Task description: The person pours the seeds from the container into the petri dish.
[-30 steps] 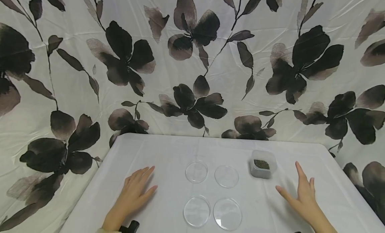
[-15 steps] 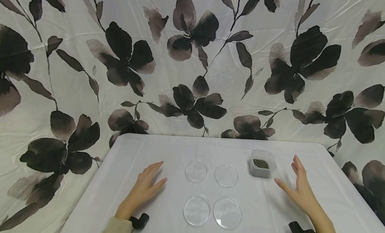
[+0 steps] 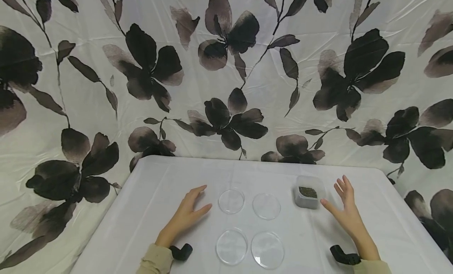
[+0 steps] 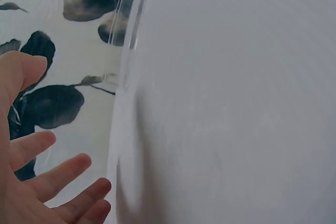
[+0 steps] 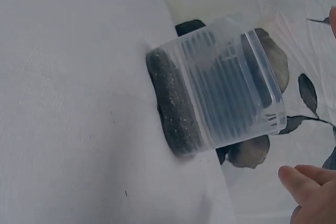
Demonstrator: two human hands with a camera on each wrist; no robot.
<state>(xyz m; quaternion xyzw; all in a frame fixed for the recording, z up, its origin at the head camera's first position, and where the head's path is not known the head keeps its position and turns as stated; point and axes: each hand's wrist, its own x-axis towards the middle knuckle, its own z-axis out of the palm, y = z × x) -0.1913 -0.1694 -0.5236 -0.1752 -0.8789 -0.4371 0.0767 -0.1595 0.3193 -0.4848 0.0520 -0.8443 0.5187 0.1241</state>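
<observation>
My left hand (image 3: 185, 216) hovers over the table left of the back-left clear round dish (image 3: 231, 201), thumb and fingers spread, holding nothing. In the left wrist view the same hand (image 4: 50, 182) shows loosely spread fingers near the edge of a clear dish (image 4: 125, 22). My right hand (image 3: 347, 213) is just right of a translucent square plastic tub (image 3: 308, 204), its thumb tip close to the tub's side. Dark green crumbly material (image 5: 173, 103) fills the bottom of the tub, seen from the side in the right wrist view. The right fingers (image 5: 302, 184) grip nothing.
More clear round dishes stand mid-table: a back-right one (image 3: 266, 206), a front-left one (image 3: 231, 248) and a front-right one (image 3: 267, 251). A white cloth covers the table (image 3: 198, 171). Behind it hangs a floral curtain (image 3: 283, 89). Black wrist-camera mounts (image 3: 181, 252) sit at both wrists.
My left hand has moved right and forward, closer to the dishes. The right hand has shifted forward and slightly left, closer to the tub. Dishes and tub stay in place.
</observation>
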